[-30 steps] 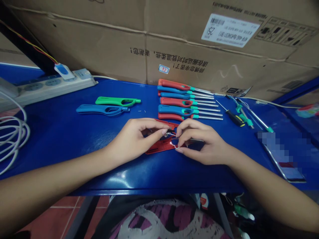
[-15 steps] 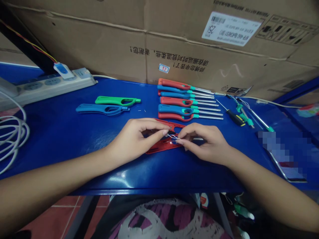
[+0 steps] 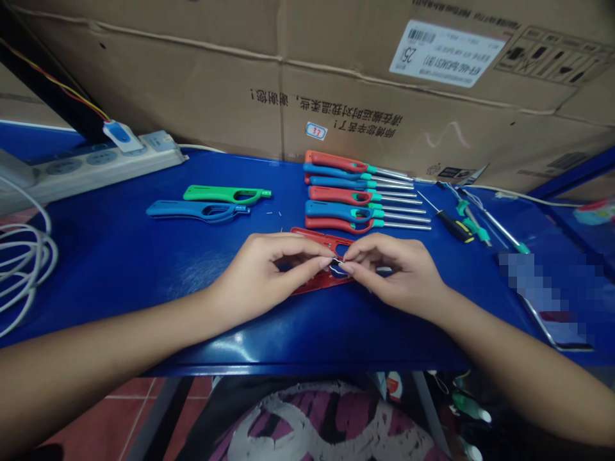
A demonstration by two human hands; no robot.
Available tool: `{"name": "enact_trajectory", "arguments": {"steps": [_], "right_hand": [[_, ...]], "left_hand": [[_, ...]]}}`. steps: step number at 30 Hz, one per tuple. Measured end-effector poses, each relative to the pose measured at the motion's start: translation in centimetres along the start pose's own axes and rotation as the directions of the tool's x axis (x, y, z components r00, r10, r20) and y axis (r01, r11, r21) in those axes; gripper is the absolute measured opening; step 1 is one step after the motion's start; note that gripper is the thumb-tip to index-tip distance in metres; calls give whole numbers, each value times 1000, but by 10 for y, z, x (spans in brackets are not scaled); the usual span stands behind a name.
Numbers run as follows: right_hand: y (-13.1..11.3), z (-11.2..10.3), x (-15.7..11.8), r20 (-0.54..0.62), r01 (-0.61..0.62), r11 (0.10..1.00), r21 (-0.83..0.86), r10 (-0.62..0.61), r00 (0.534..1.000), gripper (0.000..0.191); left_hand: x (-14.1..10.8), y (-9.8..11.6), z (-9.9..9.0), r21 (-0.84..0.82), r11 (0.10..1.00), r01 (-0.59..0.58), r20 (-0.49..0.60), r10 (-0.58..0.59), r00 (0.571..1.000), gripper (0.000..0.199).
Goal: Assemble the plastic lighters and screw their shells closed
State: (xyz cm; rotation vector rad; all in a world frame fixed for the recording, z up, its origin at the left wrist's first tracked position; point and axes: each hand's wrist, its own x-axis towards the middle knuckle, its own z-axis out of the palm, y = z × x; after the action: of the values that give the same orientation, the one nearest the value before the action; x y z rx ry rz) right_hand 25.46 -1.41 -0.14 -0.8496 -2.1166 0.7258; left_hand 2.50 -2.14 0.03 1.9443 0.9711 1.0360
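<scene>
Two red lighter shell halves [image 3: 314, 282] lie on the blue table, partly under my hands. Over them, my left hand [image 3: 283, 259] pinches a small black part [image 3: 335, 262] between thumb and forefinger. My right hand [image 3: 384, 266] is closed on thin white wires [image 3: 342, 269] just right of that part, its fingertips almost touching the left ones. A metal tube shows partly beneath my right hand. Behind the hands, several red and blue lighters [image 3: 336, 209] with metal tubes lie in a row.
Green [image 3: 211, 194] and blue [image 3: 182, 210] handles lie left. A screwdriver [image 3: 451, 225], loose tubes with wires [image 3: 500, 221] and a phone [image 3: 552, 307] are on the right. A power strip [image 3: 96, 163] and white cable [image 3: 29, 256] sit far left; a cardboard box [image 3: 192, 83] stands behind.
My hands have come closer together, and the stretch of wire between them is shorter. The red shells have shifted slightly left.
</scene>
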Motion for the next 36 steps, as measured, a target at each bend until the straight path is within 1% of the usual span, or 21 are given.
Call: {"name": "enact_trajectory", "arguments": {"steps": [2, 4, 9, 12, 15, 17, 19, 22, 24, 28, 31, 33, 36], "right_hand": [[0, 0, 0, -10, 50, 996, -73, -51, 999, 6], [0, -1, 2, -18, 124, 984, -128, -128, 992, 3], [-4, -1, 5, -64, 251, 956, -154, -263, 963, 7], [-5, -1, 5, -62, 274, 949, -153, -286, 956, 9], [-5, -1, 5, -68, 262, 953, -154, -274, 959, 10], [-5, -1, 5, -73, 255, 954, -155, -268, 961, 11], [-5, -1, 4, -68, 255, 955, -153, -267, 961, 11], [-3, 0, 3, -38, 275, 949, -151, -284, 958, 11], [-1, 1, 2, -14, 292, 943, -162, -298, 954, 10], [4, 2, 2, 21, 323, 926, -194, -325, 946, 10], [7, 3, 2, 36, 343, 916, -206, -344, 938, 8], [8, 3, 2, 43, 347, 913, -213, -346, 937, 8], [7, 3, 2, 54, 338, 917, -211, -335, 941, 8]], "left_hand": [[0, 1, 0, -12, 1000, 10, 6, -10, 1000, 11], [0, 2, 1, -39, 999, 32, 6, -32, 999, 10], [-1, 2, 4, -179, 969, 172, 15, -172, 985, 10], [-1, 3, 5, -229, 948, 223, 38, -221, 975, 11], [-1, 6, 5, -247, 945, 215, 30, -214, 976, 10], [-1, 8, 5, -234, 954, 189, 19, -190, 982, 11], [-2, 8, 5, -180, 972, 152, 9, -153, 988, 12], [-3, 5, 4, -29, 999, 31, -16, -31, 999, 12], [-4, 1, 3, 67, 996, -59, -19, 61, 998, 12], [-4, -10, 2, 186, 964, -191, 23, 190, 982, 13], [-2, -14, 0, 227, 927, -300, 73, 291, 954, 14], [-2, -15, -2, 253, 905, -342, 96, 328, 940, 14], [-1, -16, -5, 304, 874, -379, 134, 355, 925, 15]]}}
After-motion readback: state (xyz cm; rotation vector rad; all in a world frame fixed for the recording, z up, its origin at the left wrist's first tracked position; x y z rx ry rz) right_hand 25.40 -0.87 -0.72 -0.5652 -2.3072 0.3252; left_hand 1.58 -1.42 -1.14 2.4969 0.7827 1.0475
